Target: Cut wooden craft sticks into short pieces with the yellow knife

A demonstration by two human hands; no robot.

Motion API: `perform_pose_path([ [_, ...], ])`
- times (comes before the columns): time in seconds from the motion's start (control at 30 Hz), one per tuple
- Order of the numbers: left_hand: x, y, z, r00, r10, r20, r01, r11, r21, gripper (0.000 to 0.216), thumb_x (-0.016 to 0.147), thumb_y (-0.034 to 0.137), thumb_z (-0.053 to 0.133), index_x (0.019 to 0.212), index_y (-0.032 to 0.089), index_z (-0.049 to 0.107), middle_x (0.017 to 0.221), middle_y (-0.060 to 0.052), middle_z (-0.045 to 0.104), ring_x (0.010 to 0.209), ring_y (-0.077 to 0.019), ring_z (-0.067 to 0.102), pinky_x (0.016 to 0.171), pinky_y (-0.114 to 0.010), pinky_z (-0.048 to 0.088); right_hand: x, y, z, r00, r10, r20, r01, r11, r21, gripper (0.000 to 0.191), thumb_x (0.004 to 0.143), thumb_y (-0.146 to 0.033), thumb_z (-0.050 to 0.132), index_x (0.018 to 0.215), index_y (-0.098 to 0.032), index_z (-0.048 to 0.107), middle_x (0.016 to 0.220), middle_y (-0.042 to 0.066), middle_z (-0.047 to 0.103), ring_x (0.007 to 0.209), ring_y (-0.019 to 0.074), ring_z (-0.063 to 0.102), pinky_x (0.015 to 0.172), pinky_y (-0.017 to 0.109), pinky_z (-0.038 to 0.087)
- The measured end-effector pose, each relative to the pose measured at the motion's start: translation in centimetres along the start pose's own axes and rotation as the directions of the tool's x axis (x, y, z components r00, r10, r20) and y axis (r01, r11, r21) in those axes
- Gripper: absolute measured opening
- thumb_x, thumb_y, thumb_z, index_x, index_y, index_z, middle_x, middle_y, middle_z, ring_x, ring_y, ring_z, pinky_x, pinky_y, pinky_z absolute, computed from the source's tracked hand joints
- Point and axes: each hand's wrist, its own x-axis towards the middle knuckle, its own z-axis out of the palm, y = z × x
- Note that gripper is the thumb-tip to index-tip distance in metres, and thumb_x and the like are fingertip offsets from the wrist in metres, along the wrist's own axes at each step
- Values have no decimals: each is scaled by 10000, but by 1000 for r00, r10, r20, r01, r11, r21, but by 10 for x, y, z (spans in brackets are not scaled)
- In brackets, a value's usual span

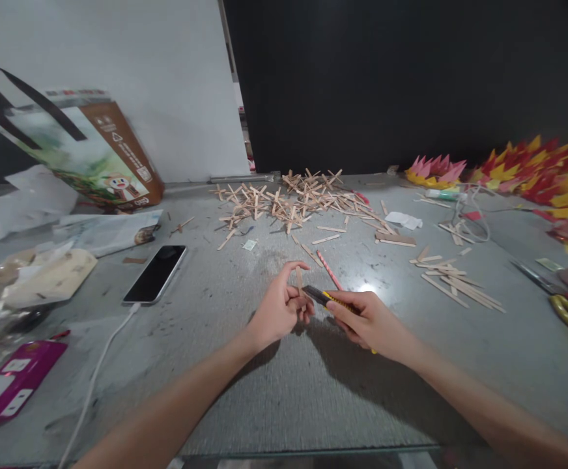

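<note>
My left hand (284,305) pinches a short wooden craft stick (299,279), held upright between its fingers above the table. A black and yellow utility knife (324,297) is gripped in my right hand (369,322). Its tip points left and meets, or nearly meets, the stick; whether the blade touches cannot be made out. Just behind the knife lies a pink striped stick (329,268). Farther back spreads a large pile of wooden craft sticks (288,203), many joined in crosses.
On the left are a phone (156,275) on a white cable, a shopping bag (98,153) and a purple packet (23,378). To the right lie loose craft sticks (460,286), scissors (567,306) with yellow handles, and red and yellow folded paper pieces (533,170).
</note>
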Motion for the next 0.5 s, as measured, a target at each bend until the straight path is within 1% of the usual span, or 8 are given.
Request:
perform_pose_path([
  [0.17, -1, 2, 1, 1000, 9, -8, -9, 1000, 14, 527, 849, 173, 579, 1341, 241, 406, 668, 27, 683, 506, -128, 610, 519, -206, 438, 1, -1, -2, 993, 103, 50, -110, 983, 150, 430, 951, -624, 623, 954, -194, 642, 631, -89, 395, 397, 36, 275, 339, 171, 214],
  [0.23, -2, 2, 2, 1000, 5, -18, -5, 1000, 9, 526, 851, 176, 580, 1342, 242, 405, 663, 30, 676, 500, -125, 606, 510, -198, 427, 2, -2, -2, 988, 134, 73, -146, 970, 197, 431, 938, -625, 646, 973, -196, 640, 645, -92, 396, 396, 24, 247, 338, 166, 182],
  [0.37, -2, 1, 3, 999, 8, -36, -8, 1000, 1, 504, 856, 180, 582, 1325, 245, 411, 659, 36, 663, 495, -117, 595, 505, -187, 414, 3, -2, -3, 983, 162, 83, -178, 954, 241, 444, 919, -631, 673, 1012, -197, 653, 648, -91, 419, 388, 18, 244, 335, 165, 154],
  [0.5, -3, 1, 5, 999, 33, -43, -33, 999, 4, 504, 845, 148, 558, 1314, 249, 404, 666, 37, 663, 502, -122, 593, 506, -196, 426, 2, -1, -1, 979, 181, 90, -200, 939, 281, 439, 912, -622, 689, 1013, -196, 657, 650, -86, 437, 383, 15, 245, 332, 160, 139],
])
